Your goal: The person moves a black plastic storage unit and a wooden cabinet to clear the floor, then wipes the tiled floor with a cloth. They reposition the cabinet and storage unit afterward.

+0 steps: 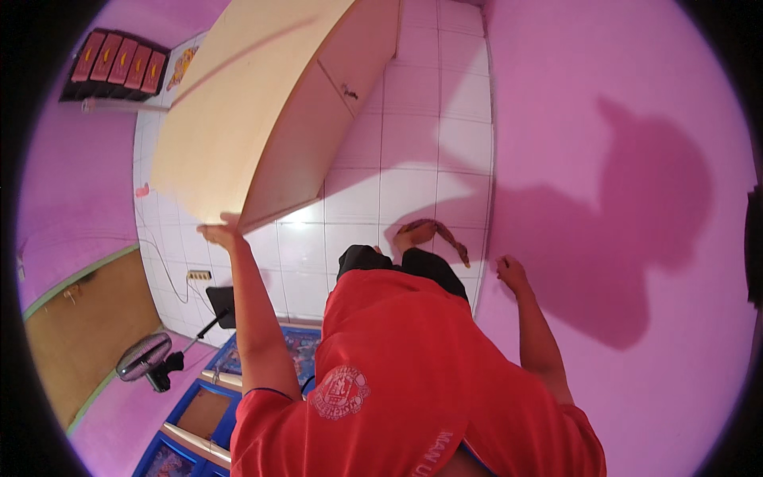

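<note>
A large light-wood cabinet [230, 119] fills the upper left, with a door front [314, 131] facing right and a small dark handle on it. My left hand [221, 233] is at its near bottom corner, the thumb against the panel and the other fingers along the edge. Part of that grip is hidden by the hand itself. My right hand [511, 273] hangs away from the cabinet, beside the pink wall [572, 159]. Its fingers are loosely curled, and nothing shows in them.
White tiles [405, 143] cover the floor. By my foot lies a curved brown thing [455, 241] I cannot make out. A power strip [199, 275] with a cable, a fan [145, 358] and blue-framed furniture [298, 350] are at the lower left; pink drawers [119, 62] stand far left.
</note>
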{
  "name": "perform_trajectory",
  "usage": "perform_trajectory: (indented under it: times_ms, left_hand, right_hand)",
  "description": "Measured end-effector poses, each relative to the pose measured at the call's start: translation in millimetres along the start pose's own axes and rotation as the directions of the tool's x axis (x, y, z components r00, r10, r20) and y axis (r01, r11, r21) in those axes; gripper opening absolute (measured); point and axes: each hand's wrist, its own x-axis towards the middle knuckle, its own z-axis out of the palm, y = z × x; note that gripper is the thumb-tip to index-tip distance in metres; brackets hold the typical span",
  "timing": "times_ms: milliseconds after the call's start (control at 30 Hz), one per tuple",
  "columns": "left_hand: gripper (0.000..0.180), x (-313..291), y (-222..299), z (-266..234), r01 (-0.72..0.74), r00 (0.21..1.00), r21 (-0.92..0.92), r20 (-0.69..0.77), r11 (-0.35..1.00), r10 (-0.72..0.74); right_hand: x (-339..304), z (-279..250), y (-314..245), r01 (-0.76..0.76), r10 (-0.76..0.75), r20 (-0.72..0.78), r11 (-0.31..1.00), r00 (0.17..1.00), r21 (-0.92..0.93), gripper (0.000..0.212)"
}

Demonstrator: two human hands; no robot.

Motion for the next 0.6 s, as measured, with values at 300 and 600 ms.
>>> perform_trajectory:
  times_ms: [300, 600]
  left_hand:
    - [0.07, -24.4, 8.3, 13.6, -0.195, 0.866, 0.858, -0.077, 0.475, 0.494]
    - [0.073, -8.2, -37.2, -0.3, -0.288, 0.754, 0.948, 0.135, 0.138, 0.643]
  right_hand:
    - [66.6, -64.2, -38.5, -0.029, 0.059, -0.176, 0.985, 0.983, 0.17, 0.031]
    - [66.5, -7.5, -52.0, -0.112, 0.112, -0.006, 0.994, 0.994, 0.006, 0.032]
